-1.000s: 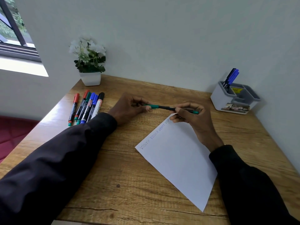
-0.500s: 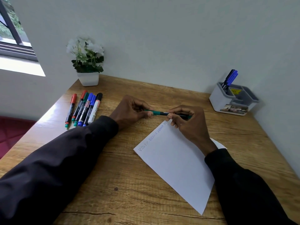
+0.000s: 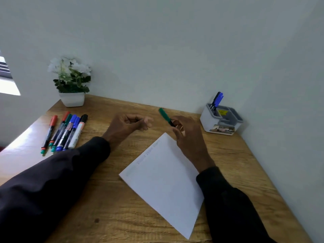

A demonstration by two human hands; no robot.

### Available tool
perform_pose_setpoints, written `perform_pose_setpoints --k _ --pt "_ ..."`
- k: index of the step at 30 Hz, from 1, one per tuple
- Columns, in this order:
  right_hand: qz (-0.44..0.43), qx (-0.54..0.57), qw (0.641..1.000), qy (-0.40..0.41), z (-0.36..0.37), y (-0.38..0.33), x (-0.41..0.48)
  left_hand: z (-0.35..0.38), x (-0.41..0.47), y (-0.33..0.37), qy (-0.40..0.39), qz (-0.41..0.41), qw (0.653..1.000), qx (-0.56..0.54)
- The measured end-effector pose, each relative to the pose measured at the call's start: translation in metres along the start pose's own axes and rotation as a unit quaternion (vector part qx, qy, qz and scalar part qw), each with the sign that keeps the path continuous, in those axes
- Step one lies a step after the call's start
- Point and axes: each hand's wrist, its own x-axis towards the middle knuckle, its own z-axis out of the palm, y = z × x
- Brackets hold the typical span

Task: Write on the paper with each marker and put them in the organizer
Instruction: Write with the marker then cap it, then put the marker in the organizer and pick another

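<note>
My right hand (image 3: 188,135) pinches a green marker (image 3: 164,116) just beyond the paper's far corner, and its green cap points up and to the left. My left hand (image 3: 129,125) hovers to the left of it with loosely curled fingers and holds nothing. The white paper (image 3: 166,181) lies tilted on the wooden desk (image 3: 108,199), with faint writing along its upper left edge. The grey organizer (image 3: 221,121) stands at the back right and holds blue markers (image 3: 217,99) in its far left compartment. Several more markers (image 3: 64,132) lie in a row at the left.
A white pot with white flowers (image 3: 71,88) stands at the desk's back left corner. Walls close off the desk at the back and along the right. A bright window strip shows at the far left.
The two hands, which held the green marker between them, have come apart. My left hand let go, and my right hand lifted the capped marker towards the back right.
</note>
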Motion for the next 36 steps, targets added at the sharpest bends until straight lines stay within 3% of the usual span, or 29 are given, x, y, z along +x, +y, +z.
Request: perform_pose_setpoints --k 5,9,15,24,36 --pt "0.14 0.086 0.985 0.041 -0.034 0.013 0.016 0.007 0.019 -0.005 0.004 -0.011 1.0 -0.006" --pt "0.182 0.125 0.966 0.134 -0.068 0.044 0.031 0.019 0.024 0.002 -0.005 0.013 1.0 0.01" --pt "0.201 0.062 0.953 0.217 -0.11 0.092 0.068 0.026 0.026 0.008 -0.004 0.028 0.999 0.015" --pt "0.248 -0.013 0.963 0.103 -0.087 0.124 0.075 0.012 0.019 0.003 0.005 0.024 0.999 0.033" --pt "0.25 -0.05 0.956 0.143 -0.081 0.118 0.067 0.006 0.013 0.007 0.005 0.022 0.998 0.053"
